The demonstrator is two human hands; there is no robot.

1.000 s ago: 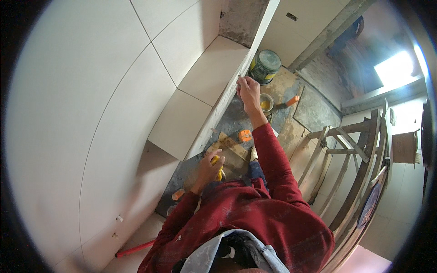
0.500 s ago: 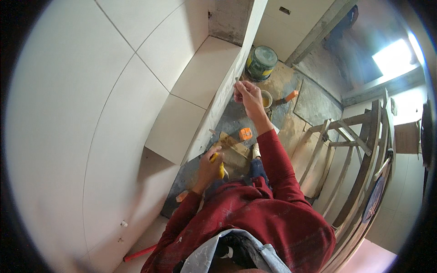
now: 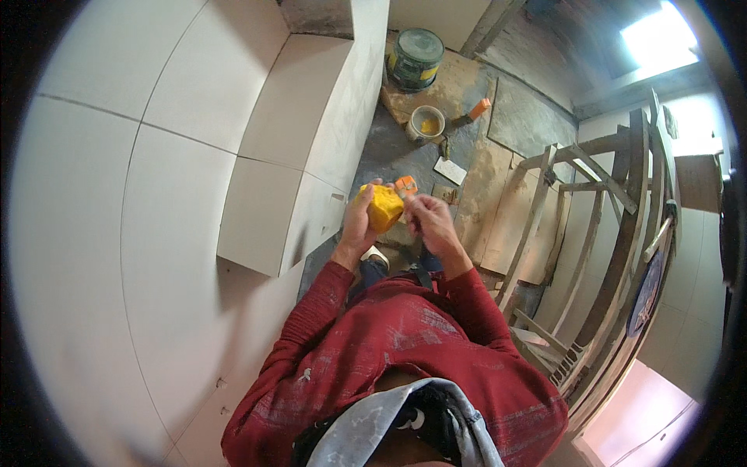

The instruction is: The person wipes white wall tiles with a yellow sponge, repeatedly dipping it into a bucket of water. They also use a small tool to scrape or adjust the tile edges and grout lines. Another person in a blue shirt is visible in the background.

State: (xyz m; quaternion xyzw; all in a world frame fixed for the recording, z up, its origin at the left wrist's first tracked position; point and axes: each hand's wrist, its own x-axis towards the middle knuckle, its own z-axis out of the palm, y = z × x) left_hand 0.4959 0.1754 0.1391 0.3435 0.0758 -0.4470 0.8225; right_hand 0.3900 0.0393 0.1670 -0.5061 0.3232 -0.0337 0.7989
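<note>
My left hand (image 3: 361, 223) is wrapped round a bright yellow lump (image 3: 383, 208) with an uneven, crumpled-looking surface; whether it is a bag or a sponge I cannot make out. Right beside it, my right hand (image 3: 432, 224) has its fingers pinched together at the lump's right side. Anything between those fingers is hidden or too small to name. Just beyond both hands shows a small orange block-like thing (image 3: 405, 185), partly covered by them. To the left stands a boxed-out ledge (image 3: 261, 187) faced with pale tiles.
Farther off are a dark green lidded bucket (image 3: 416, 58), a pail (image 3: 426, 123) with yellowish contents, an orange-handled tool (image 3: 472, 111) and a white flat piece (image 3: 450, 170) on the stained floor. A wooden trestle (image 3: 618, 233) stands at the right, along my right side.
My right hand has come down from the ledge's far edge to my left hand. My left hand has risen, bringing the yellow lump into fuller view. The view has shifted.
</note>
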